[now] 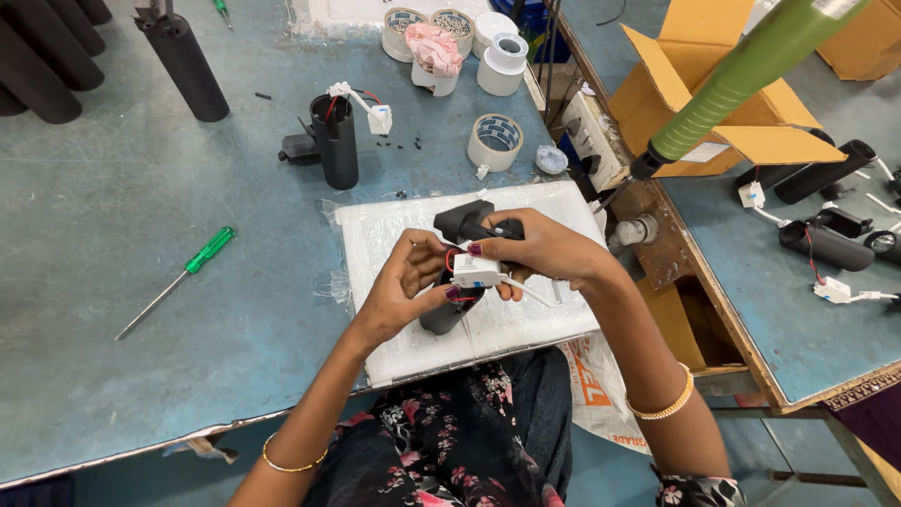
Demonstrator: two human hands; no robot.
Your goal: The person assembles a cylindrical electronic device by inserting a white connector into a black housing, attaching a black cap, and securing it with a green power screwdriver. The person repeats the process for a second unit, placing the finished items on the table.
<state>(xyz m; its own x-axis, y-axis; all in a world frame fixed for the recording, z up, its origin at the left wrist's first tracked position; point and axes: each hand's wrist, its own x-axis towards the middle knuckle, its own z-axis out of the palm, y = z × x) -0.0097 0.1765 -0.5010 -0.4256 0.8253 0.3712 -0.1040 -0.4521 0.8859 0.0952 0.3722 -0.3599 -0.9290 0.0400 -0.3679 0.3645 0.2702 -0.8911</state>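
From the head view I see my left hand [405,282] cupped under a black cylindrical lamp body [449,310], thumb touching a small white driver box [477,270] with red wires. My right hand [544,249] grips the black bracket [465,222] above it and pinches the box (both hands over the white foam pad [394,244]). A green screwdriver [178,279] lies well to the left on the blue-grey table [113,207]. A tape roll [495,142] sits beyond the pad.
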